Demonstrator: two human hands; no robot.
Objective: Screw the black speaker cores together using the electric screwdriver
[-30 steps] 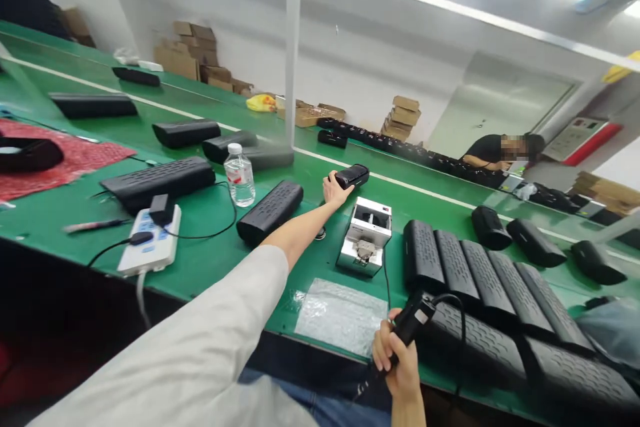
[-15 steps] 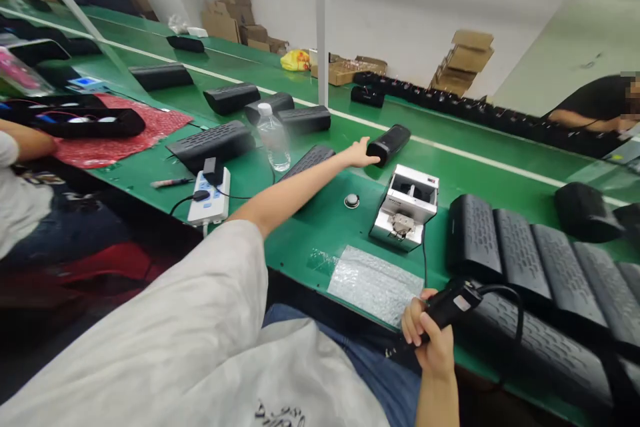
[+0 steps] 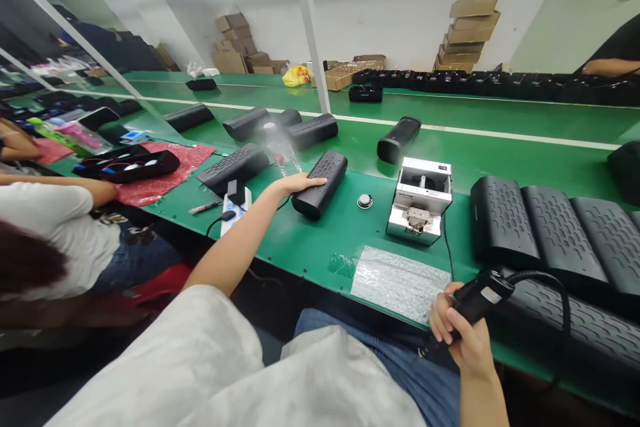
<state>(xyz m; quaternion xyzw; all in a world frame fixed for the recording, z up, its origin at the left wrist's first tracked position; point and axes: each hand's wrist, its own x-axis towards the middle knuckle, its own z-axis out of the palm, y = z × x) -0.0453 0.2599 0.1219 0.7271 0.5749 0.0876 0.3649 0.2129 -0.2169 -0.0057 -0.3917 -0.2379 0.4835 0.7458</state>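
My left hand (image 3: 295, 183) lies with fingers stretched flat on the near end of a black speaker housing (image 3: 323, 181) on the green bench. My right hand (image 3: 460, 337) is wrapped round a black electric screwdriver (image 3: 480, 297) with a thick cable, held over the bench's front edge. Farther out on the belt lies another black speaker (image 3: 399, 139), apart from both hands. A sheet of bubble wrap (image 3: 400, 273) lies in front of me.
A white screw feeder (image 3: 421, 200) and a small round part (image 3: 365, 201) sit mid-bench. A row of black housings (image 3: 540, 230) fills the right. A water bottle (image 3: 281, 147), a power strip (image 3: 235, 207) and more speakers stand left. Another person (image 3: 55, 240) sits at my left.
My left hand let go of the speaker out on the belt and drew back left onto the nearer housing. The view swung left and down. My right hand kept its grip.
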